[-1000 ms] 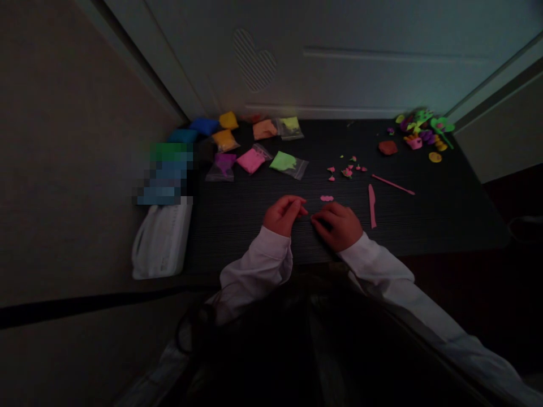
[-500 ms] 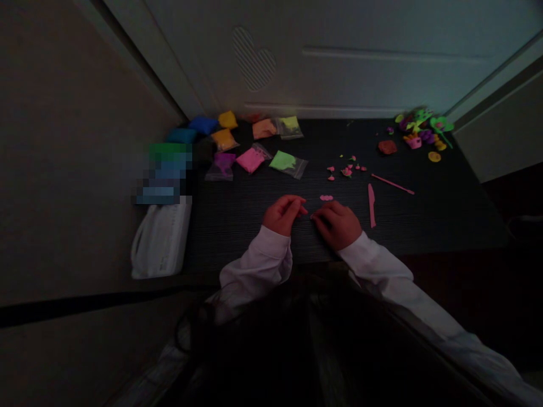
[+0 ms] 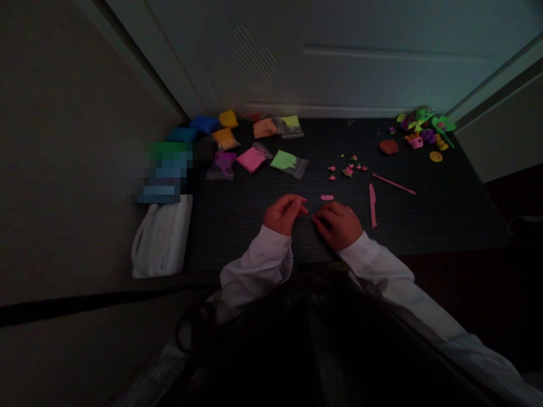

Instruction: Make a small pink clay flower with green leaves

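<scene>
Over the front of the dark table, my left hand [image 3: 283, 215] is closed, thumb pressed to the fingers; anything in that pinch is too small to make out. Just to its right, my right hand [image 3: 339, 225] is curled palm down, thumb and index finger together near the tabletop, their contents also unclear. A small gap separates the two hands. Beyond my right fingers lies a flat strip of joined pink clay discs [image 3: 327, 198]. Small pink clay flowers [image 3: 348, 172] with green bits are scattered farther back. A pink clay knife [image 3: 372, 204] and a thin pink modelling stick [image 3: 393, 183] lie to the right.
Bags of coloured clay, including pink [image 3: 251, 159], green [image 3: 284, 161] and purple [image 3: 222, 165], line the table's [image 3: 237, 226] back left. A white packet [image 3: 163, 240] sits at the left edge. A red-brown lump [image 3: 388, 147] and finished clay flowers [image 3: 441, 124] occupy the back right.
Both hands keep nearly the same pose and place. The whole view has shifted very slightly; nothing on the table has visibly moved.
</scene>
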`<state>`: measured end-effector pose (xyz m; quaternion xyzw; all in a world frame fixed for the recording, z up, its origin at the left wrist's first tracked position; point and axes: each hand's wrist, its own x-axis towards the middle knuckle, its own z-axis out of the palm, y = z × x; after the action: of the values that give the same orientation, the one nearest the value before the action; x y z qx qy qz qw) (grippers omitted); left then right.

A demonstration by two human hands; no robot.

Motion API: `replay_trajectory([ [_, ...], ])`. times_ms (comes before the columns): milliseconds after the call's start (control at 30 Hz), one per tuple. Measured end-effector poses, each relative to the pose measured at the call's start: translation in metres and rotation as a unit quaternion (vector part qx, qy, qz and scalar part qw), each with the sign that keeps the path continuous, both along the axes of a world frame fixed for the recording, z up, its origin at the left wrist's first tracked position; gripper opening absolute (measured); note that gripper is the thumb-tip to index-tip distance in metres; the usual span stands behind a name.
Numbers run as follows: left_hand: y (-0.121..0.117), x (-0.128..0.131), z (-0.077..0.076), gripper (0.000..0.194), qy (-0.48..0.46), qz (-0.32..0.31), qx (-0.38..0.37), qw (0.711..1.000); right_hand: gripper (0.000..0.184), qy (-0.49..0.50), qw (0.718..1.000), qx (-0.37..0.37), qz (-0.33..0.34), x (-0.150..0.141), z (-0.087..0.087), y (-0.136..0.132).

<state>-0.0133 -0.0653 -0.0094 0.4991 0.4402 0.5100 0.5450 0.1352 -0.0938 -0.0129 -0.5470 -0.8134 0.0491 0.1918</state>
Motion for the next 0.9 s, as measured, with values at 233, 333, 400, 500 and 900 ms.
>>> replay_trajectory([
  [233, 0.0, 0.0, -0.001, 0.016, 0.004, 0.004, -0.004, 1.0, 0.016, 0.065, 0.998, -0.002, -0.017, 0.002, -0.003, 0.002],
  [333, 0.0, 0.0, -0.001, 0.016, 0.006, 0.002, -0.005, 1.0, 0.013, 0.108, 0.994, -0.006, -0.022, 0.003, -0.004, 0.004],
  [400, 0.001, -0.001, 0.0, 0.015, 0.008, 0.002, -0.005, 1.0, 0.012, 0.133, 0.991, -0.01, -0.022, 0.004, -0.004, 0.004],
  [500, 0.001, -0.001, 0.0, 0.015, 0.006, 0.001, -0.001, 1.0, 0.011, 0.176, 0.984, -0.018, -0.026, 0.005, -0.002, 0.004],
  [900, -0.003, 0.001, 0.003, 0.023, -0.058, -0.058, -0.1, 0.992, 0.009, 0.296, 0.953, 0.041, -0.053, -0.011, 0.008, 0.004],
])
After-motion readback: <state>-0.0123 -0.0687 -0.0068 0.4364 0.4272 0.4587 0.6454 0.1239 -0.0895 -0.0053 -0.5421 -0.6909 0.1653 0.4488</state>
